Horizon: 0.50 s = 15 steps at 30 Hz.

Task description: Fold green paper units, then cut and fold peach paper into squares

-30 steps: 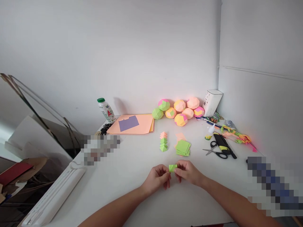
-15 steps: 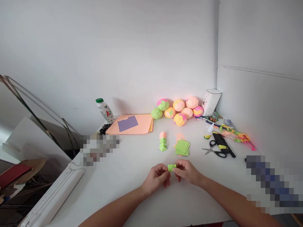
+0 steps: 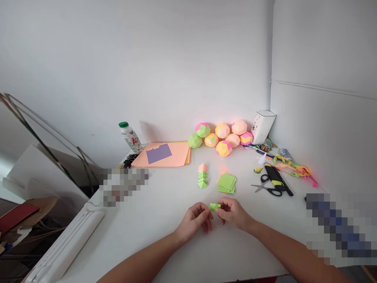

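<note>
A small folded piece of green paper [image 3: 214, 206] is held just above the white table [image 3: 165, 204], between my two hands. My right hand [image 3: 232, 212] pinches its right end between thumb and fingers. At the lower left corner are the curled fingertips and thumb of my left hand [image 3: 196, 220], closed at the paper's edge; the exact contact is hard to see. Beyond my hands lies a stack of green paper squares [image 3: 226, 183], with peach paper [image 3: 224, 169] behind it. Left of that stack stands a row of folded green and peach paper units [image 3: 202, 177].
Several faceted paper balls [image 3: 224, 148] sit by the wall. To the right lie scissors [image 3: 266, 186], a black and yellow cutter [image 3: 274, 177] and a glue bottle [image 3: 259, 164]. Peach sheets [image 3: 179, 155] and a white bottle [image 3: 131, 138] are at the back left.
The green paper has tilted and shifted slightly up and right, now looking narrower. My left fingers have loosened a little at its left end. My right hand keeps its pinch.
</note>
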Tool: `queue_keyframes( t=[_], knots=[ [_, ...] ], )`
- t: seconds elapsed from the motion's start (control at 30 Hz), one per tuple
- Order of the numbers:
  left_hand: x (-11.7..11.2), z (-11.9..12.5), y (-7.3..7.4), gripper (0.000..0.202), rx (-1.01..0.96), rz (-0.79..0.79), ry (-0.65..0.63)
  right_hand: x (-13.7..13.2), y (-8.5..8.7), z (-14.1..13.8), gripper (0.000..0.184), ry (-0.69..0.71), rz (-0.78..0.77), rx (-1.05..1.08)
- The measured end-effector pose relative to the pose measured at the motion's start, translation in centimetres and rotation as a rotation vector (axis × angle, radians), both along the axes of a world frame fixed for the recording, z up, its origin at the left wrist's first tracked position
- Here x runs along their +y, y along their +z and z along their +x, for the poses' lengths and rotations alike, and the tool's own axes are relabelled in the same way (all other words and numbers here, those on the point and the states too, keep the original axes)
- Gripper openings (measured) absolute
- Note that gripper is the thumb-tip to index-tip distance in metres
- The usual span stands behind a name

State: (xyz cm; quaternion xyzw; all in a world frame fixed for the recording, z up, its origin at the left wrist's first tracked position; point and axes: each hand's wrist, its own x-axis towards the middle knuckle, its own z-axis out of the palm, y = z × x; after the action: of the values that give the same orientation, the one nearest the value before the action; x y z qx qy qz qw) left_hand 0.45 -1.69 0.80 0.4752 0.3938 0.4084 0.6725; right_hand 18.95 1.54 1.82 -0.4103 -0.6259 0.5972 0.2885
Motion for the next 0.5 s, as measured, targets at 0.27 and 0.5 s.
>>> queue_keyframes(
  t=[0.27,0.5],
  knots=[
    [0.2,0.09,-0.25,0.042,-0.045,-0.039,0.03,-0.59,-0.12,-0.48,0.017,-0.024,0.349,-0.137],
    [0.41,-0.06,0.04,0.041,-0.035,-0.053,-0.022,-0.65,-0.58,-0.31,0.013,-0.003,0.514,-0.119]
  ],
)
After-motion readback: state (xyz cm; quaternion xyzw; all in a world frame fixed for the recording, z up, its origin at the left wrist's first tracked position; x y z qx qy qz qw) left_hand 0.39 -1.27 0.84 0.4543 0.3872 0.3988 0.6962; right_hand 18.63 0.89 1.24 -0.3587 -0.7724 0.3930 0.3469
